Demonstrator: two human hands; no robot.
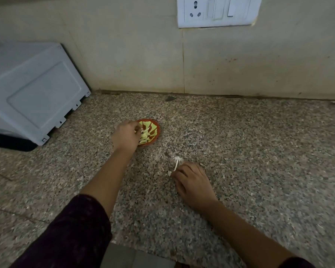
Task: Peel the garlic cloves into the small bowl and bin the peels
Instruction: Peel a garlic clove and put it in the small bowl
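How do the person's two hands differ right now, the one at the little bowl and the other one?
The left hand reaches farther out, curled over the small bowl of peeled garlic cloves; the right hand rests nearer, on the countertop. The right hand pinches a white garlic peel; whether the left hand holds a clove is unclear. Both show their backs.

A home kitchen: a speckled granite counter meets beige wall tiles at its back edge. Above the counter a white socket-and-switch plate sits on the tiles. A white appliance stands at the counter's left end, and a small bowl of garlic cloves rests on it.
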